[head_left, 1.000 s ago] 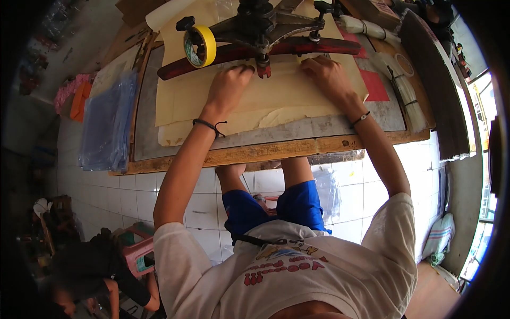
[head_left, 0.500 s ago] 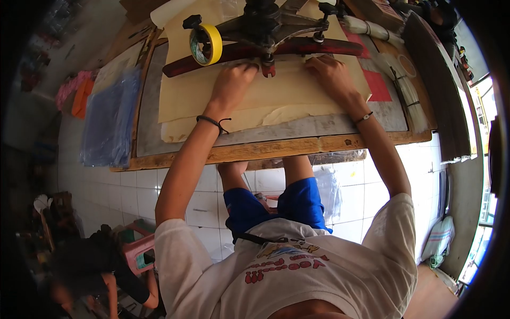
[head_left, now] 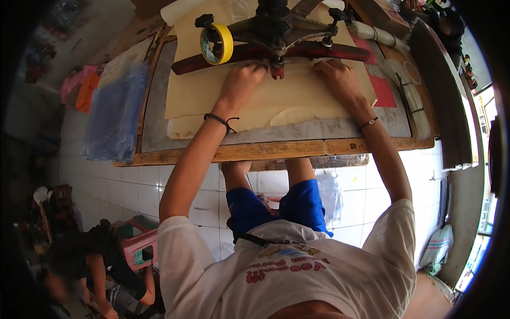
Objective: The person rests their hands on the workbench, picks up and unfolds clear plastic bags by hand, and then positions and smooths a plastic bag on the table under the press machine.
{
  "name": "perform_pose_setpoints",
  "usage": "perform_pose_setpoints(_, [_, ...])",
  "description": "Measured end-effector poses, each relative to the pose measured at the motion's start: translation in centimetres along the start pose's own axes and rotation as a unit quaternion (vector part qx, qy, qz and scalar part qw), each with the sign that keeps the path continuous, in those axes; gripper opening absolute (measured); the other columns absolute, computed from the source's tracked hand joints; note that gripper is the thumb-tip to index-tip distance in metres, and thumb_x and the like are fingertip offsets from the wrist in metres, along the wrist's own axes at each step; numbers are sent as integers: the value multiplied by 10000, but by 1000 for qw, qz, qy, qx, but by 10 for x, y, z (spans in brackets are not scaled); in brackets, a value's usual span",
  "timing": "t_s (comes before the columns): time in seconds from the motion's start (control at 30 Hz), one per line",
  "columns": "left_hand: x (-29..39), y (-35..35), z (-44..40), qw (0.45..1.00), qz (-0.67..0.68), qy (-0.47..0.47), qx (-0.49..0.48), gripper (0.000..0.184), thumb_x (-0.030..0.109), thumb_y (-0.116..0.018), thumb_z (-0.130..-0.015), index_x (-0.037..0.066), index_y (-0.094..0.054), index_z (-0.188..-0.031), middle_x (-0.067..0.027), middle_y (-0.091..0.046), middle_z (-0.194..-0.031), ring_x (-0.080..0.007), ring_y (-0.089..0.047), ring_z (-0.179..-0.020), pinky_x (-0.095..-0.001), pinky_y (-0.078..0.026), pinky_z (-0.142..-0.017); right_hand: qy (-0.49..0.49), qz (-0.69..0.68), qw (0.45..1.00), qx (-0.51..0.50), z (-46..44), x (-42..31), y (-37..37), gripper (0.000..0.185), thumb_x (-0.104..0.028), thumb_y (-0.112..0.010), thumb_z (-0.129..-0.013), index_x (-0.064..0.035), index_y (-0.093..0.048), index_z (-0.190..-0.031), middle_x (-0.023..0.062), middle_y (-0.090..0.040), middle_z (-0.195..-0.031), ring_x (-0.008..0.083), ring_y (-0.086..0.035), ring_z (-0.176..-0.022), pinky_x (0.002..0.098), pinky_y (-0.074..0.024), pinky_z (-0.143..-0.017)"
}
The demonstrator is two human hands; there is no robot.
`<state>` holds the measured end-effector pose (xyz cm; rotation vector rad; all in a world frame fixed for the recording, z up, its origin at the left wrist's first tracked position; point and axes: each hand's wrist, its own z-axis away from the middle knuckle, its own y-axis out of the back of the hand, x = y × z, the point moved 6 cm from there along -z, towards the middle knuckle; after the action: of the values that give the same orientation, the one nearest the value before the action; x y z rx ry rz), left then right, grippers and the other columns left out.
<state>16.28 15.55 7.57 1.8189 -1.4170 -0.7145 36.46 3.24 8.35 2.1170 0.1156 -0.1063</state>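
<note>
My left hand (head_left: 241, 84) rests on the yellowish paper sheets (head_left: 212, 109), its fingers curled at the near edge of a dark red bar (head_left: 244, 53). On the other side of the bar's forked red tip (head_left: 277, 70), my right hand (head_left: 342, 81) has the same curled shape. Both hands look closed, with the fingertips tucked under; whatever they pinch is hidden. A dark metal bracket with black knobs (head_left: 336, 15) stands over the bar. From its left side hangs a roll of yellow tape (head_left: 226, 45). The lowest sheet has a torn, wrinkled near edge.
Under the paper is a grey board in a wooden frame (head_left: 297, 148). Clear plastic sheets (head_left: 114, 117) overhang at left. Bundled pale strips (head_left: 414, 101) and a dark stacked pile (head_left: 443, 95) stand at right. A person in black (head_left: 103, 260) sits low at left by a pink stool (head_left: 139, 247).
The whole view has shifted slightly, with the table appearing a little further right. My hands stay curled at the bar in nearly the same places. The other person's arm has moved.
</note>
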Motion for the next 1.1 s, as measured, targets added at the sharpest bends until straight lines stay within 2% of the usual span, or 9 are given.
perform_pose_setpoints(0.1, [0, 0, 0, 1000, 0, 7, -8, 176, 14, -602, -812, 34, -678, -970, -134, -703, -933, -321, -715, -828, -391, -597, -714, -10, -23, 1000, -2, 1, 1, 2, 126, -148, -665, -903, -100, -686, -1018, 125, -704, -989, 328, -699, -856, 423, -569, -753])
perform_pose_setpoints(0.33, [0, 4, -1, 1000, 21, 7, -7, 132, 36, -620, -840, 34, -694, -949, -139, -701, -883, -328, -708, -831, -404, -588, -726, 22, 0, 1000, -15, 5, 4, 0, 152, -190, -592, -932, -122, -674, -1041, 114, -708, -1011, 296, -673, -1017, 419, -558, -824])
perform_pose_setpoints(0.43, [-1, 14, 0, 994, 109, 22, 18, 110, 80, -669, -882, 12, -698, -964, -155, -704, -986, -343, -699, -873, -397, -575, -752, 17, -7, 1000, -24, 11, 3, 3, 202, -189, -585, -942, -121, -682, -1105, 125, -708, -1031, 303, -672, -1021, 422, -553, -847])
perform_pose_setpoints(0.53, [-8, 26, 12, 958, 248, 136, 40, 233, 135, -674, -894, 39, -687, -1106, -160, -675, -1082, -327, -683, -929, -427, -557, -815, -11, -32, 999, -31, 24, 4, 9, 253, -198, -587, -954, -104, -680, -1170, 145, -701, -1108, 321, -663, -1059, 420, -541, -889])
perform_pose_setpoints(0.73, [10, 40, 96, 982, 139, 116, -57, 537, 312, -683, -928, 54, -559, -1382, -161, -543, -1440, -338, -486, -1342, -436, -395, -1117, -60, -49, 997, -3, 114, -34, 59, 379, -259, -630, -952, -80, -657, -1285, 161, -609, -1367, 343, -541, -1298, 430, -417, -1093])
perform_pose_setpoints(0.83, [49, 65, 127, 983, 19, 156, -94, 732, 483, -692, -891, 67, -491, -1459, -134, -438, -1549, -337, -357, -1453, -454, -301, -1191, -118, 31, 993, 2, 150, -62, 72, 493, -366, -662, -924, -121, -620, -1349, 125, -555, -1447, 314, -475, -1377, 470, -340, -1152])
perform_pose_setpoints(0.93, [76, 83, 137, 977, -7, 185, -106, 967, 607, -744, -784, 77, -405, -1519, -115, -384, -1588, -328, -338, -1470, -488, -255, -1215, -128, 83, 988, 38, 166, -76, 70, 694, -507, -750, -813, -145, -589, -1383, 93, -530, -1478, 294, -462, -1388, 508, -309, -1155])
perform_pose_setpoints(1.03, [75, 79, 142, 981, -28, 167, -97, 1102, 680, -767, -694, 97, -368, -1540, -102, -366, -1599, -311, -342, -1470, -518, -236, -1223, -139, 64, 986, 65, 167, -80, 72, 745, -529, -788, -756, -144, -601, -1366, 87, -549, -1459, 292, -475, -1372, 507, -306, -1143])
perform_pose_setpoints(1.1, [73, 73, 145, 978, -43, 185, -90, 1033, 461, -868, -670, 136, -395, -1529, -71, -370, -1599, -289, -355, -1465, -508, -267, -1220, -139, 57, 985, 80, 168, -77, 71, 800, -514, -834, -679, -144, -611, -1352, 79, -560, -1448, 290, -487, -1355, 503, -302, -1130])
